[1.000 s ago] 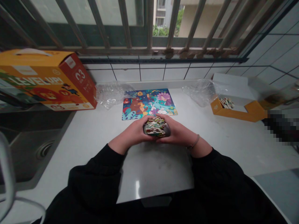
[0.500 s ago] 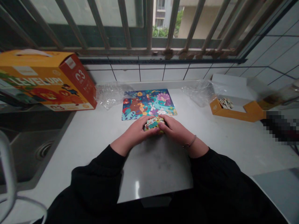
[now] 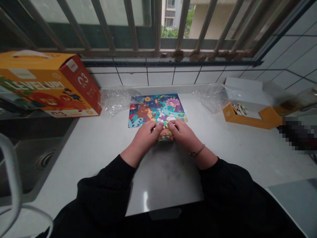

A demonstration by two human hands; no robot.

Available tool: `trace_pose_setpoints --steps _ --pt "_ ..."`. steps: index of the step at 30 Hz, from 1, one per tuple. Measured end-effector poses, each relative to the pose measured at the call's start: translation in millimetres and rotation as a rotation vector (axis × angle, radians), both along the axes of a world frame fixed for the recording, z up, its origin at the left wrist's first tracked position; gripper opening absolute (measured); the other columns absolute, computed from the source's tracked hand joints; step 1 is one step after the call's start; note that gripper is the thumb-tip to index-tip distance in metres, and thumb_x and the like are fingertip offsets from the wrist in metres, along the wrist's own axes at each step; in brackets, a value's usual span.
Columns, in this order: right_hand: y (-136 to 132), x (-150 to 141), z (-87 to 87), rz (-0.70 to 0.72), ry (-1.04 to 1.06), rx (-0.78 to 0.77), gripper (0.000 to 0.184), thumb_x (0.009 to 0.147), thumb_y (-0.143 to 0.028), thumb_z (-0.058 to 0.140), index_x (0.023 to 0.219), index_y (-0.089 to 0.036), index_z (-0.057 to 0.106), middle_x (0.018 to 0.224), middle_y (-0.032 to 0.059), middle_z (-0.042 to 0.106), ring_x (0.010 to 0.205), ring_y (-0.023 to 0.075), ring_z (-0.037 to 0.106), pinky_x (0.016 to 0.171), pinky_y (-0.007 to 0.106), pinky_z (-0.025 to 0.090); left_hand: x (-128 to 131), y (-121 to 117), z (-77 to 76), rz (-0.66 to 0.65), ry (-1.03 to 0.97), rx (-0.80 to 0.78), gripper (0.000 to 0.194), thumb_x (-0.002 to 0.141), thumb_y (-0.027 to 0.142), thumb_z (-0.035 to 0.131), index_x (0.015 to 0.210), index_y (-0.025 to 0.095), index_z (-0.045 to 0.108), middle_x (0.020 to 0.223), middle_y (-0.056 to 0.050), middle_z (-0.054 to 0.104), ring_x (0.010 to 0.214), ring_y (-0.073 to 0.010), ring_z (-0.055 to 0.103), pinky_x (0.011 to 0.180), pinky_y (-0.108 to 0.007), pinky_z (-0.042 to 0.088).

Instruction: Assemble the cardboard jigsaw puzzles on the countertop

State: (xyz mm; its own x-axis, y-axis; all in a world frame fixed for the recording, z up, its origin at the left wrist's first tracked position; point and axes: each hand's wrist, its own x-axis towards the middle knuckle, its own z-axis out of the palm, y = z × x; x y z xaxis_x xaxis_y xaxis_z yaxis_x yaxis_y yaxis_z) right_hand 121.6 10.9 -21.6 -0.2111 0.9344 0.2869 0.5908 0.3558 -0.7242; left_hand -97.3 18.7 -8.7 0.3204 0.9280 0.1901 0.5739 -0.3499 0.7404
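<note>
Between my two hands is a small stack of colourful jigsaw puzzle pieces (image 3: 165,134), held just above the white counter. My left hand (image 3: 144,138) is closed on its left side, with the thumb on top. From the right, my right hand (image 3: 185,137) grips the same stack, its thumb also resting on top. The lower fingers of both hands are partly hidden. Just beyond lies a flat animal picture sheet (image 3: 153,107), its near edge partly covered by my hands.
An orange box (image 3: 44,89) stands at the left beside the sink (image 3: 53,138). Crumpled clear plastic (image 3: 115,100) lies near it, with more clear plastic (image 3: 213,97) at the right. An open orange-and-white box (image 3: 255,120) contains several pieces (image 3: 239,109). A white hose (image 3: 13,175) is at lower left.
Both thumbs have come closer together on top of the stack. The stack has tipped, so its near side now shows below my thumbs.
</note>
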Motion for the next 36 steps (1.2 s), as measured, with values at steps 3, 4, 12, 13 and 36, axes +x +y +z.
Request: trace_pose_setpoints --steps 3,4,12,13,36 --pt "0 0 -0.1 -0.05 0.089 -0.016 0.053 0.111 -0.068 0.043 0.11 -0.023 0.07 0.115 0.0113 0.074 0.112 0.0284 0.068 0.104 0.046 0.055 -5 -1 -2.7 -0.027 -0.101 -0.044 0.071 0.099 0.08 0.055 0.133 0.02 0.07 0.131 -0.014 0.074 0.124 -0.0335 0.068 0.111 -0.051 0.053" --pt "0 0 -0.2 -0.058 0.112 -0.022 0.051 0.111 -0.067 0.044 0.11 -0.023 0.07 0.117 0.0115 0.074 0.112 0.0285 0.068 0.104 0.046 0.056 -6 -2 -2.8 -0.06 -0.123 -0.067 0.078 0.093 0.08 0.066 0.143 0.02 0.065 0.139 -0.015 0.072 0.129 -0.0355 0.067 0.113 -0.052 0.052" --pt "-14 -5 19.0 -0.025 0.129 0.285 0.049 0.111 -0.053 0.051 0.145 -0.019 0.061 0.143 0.0185 0.066 0.134 0.0323 0.064 0.118 0.056 0.052 3 -11 -4.0 -0.26 -0.082 0.015 0.08 0.084 0.043 0.09 0.153 0.022 0.055 0.15 -0.015 0.067 0.135 -0.0361 0.067 0.116 -0.052 0.054" --pt "-18 -7 24.5 0.0 0.087 0.355 0.046 0.112 -0.049 0.05 0.146 -0.019 0.061 0.145 0.0187 0.066 0.14 0.0325 0.061 0.121 0.057 0.048 5 -11 -5.5 -0.267 -0.084 0.04 0.073 0.088 0.04 0.087 0.151 0.022 0.055 0.15 -0.015 0.067 0.136 -0.0354 0.067 0.116 -0.052 0.054" --pt "-26 -1 21.9 -0.058 -0.442 0.158 0.044 0.111 -0.031 0.045 0.142 -0.011 0.07 0.132 0.0192 0.072 0.123 0.0317 0.065 0.111 0.046 0.051 8 -9 -14.0 -0.295 -0.012 0.146 0.065 0.088 0.026 0.08 0.148 0.025 0.057 0.149 -0.014 0.066 0.138 -0.0332 0.064 0.119 -0.054 0.052"
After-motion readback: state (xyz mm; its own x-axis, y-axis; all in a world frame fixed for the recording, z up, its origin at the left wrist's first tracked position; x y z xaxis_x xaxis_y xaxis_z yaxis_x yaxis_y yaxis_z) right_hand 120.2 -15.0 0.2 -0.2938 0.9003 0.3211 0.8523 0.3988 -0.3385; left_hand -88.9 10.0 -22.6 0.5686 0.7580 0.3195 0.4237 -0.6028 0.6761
